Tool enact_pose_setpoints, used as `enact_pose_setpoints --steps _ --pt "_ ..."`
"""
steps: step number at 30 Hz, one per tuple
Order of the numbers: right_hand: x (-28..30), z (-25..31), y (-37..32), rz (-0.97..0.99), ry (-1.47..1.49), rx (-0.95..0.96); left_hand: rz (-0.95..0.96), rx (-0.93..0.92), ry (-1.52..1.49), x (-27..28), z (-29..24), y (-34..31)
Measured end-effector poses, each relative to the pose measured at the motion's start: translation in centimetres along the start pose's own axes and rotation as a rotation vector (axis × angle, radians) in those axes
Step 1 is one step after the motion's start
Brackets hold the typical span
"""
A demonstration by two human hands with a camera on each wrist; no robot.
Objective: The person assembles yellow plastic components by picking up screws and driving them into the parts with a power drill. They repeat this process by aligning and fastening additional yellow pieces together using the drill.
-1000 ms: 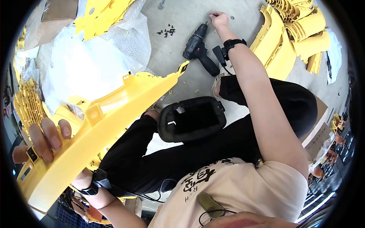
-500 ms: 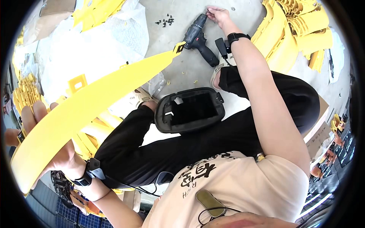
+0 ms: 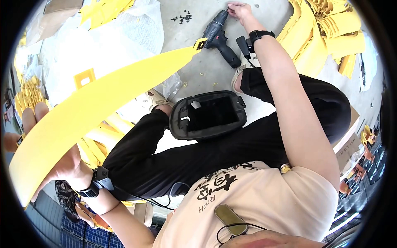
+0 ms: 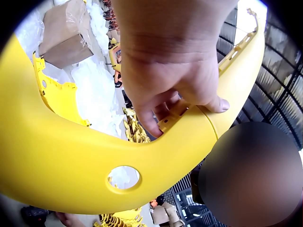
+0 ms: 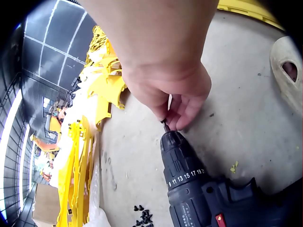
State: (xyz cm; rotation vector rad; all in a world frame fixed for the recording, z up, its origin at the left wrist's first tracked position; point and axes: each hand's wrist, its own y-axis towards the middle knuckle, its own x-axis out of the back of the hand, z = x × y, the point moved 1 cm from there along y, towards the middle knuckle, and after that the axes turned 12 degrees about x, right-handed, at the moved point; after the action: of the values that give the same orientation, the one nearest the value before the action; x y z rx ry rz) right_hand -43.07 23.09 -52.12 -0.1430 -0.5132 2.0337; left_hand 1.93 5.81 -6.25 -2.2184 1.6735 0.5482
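A long curved yellow panel slants across the left of the head view, gripped near its lower end by my left hand. In the left wrist view the left hand has its thumb on the outer face and fingers behind the panel's edge. A black drill lies on the floor. At its tip, my right hand pinches a small dark screw at the bit, as the right wrist view shows the right hand above the drill.
Loose black screws lie left of the drill. A black-framed tray rests by the legs. Stacked yellow parts stand at the right, bubble wrap and a cardboard box at the upper left.
My left hand has turned the yellow panel so its smooth face shows, and the panel's far end has come up beside the drill. My right hand has moved to the drill's tip.
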Motion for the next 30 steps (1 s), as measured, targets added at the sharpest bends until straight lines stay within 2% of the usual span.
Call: enact_pose_setpoints --steps 9,11,13,15,17,18,20,21,23,24,25,28,29,30 --pt "0.1 -0.5 0.1 -0.019 -0.041 0.058 -0.067 0.006 0.018 0.2 -0.1 -1.1" --pt "0.5 -1.3 -0.2 -0.039 -0.036 0.066 -0.604 -0.198 0.011 2.6 -0.3 -3.9" --pt "1.6 -1.4 -2.2 -0.105 -0.43 0.212 -0.581 -0.181 -0.017 1.7 -0.3 -3.6" --pt "1.4 1.6 -8.6 0.058 -0.59 0.212 -0.554 -0.171 -0.005 1.9 -0.2 -3.0" --pt "1.4 1.9 -13.5 0.333 -0.82 0.296 -0.555 -0.18 0.021 1.6 0.2 -1.8" --pt "1.1 2.5 -16.3 0.408 -0.9 0.316 -0.563 -0.184 0.054 1.4 0.4 -1.2" --pt "0.2 2.4 -19.0 0.43 -1.1 0.366 -0.55 -0.18 0.159 1.2 0.6 -0.6" --pt "-0.2 2.0 -19.4 0.43 -1.096 0.384 -0.596 -0.188 0.229 0.5 0.7 -0.2" --pt "-1.2 1.3 -20.1 0.253 -1.022 0.28 -0.657 -0.182 0.326 -1.1 1.1 0.3" --pt "-1.7 0.8 -20.5 0.179 -1.042 0.31 -0.681 -0.187 0.363 -1.7 1.3 0.3" --pt "-2.0 0.4 -20.4 0.184 -1.057 0.263 -0.714 -0.181 0.32 -2.0 1.5 0.0" --pt "-2.3 -2.2 -19.7 0.122 -1.017 0.302 -0.57 -0.149 0.362 0.0 1.9 -1.8" --pt "-2.0 -3.1 -18.7 0.107 -0.895 0.257 -0.479 -0.237 0.256 -0.2 2.2 -1.6" --pt "-2.0 -2.1 -18.9 0.117 -0.889 0.184 -0.466 -0.255 0.27 -1.0 1.8 -1.1"
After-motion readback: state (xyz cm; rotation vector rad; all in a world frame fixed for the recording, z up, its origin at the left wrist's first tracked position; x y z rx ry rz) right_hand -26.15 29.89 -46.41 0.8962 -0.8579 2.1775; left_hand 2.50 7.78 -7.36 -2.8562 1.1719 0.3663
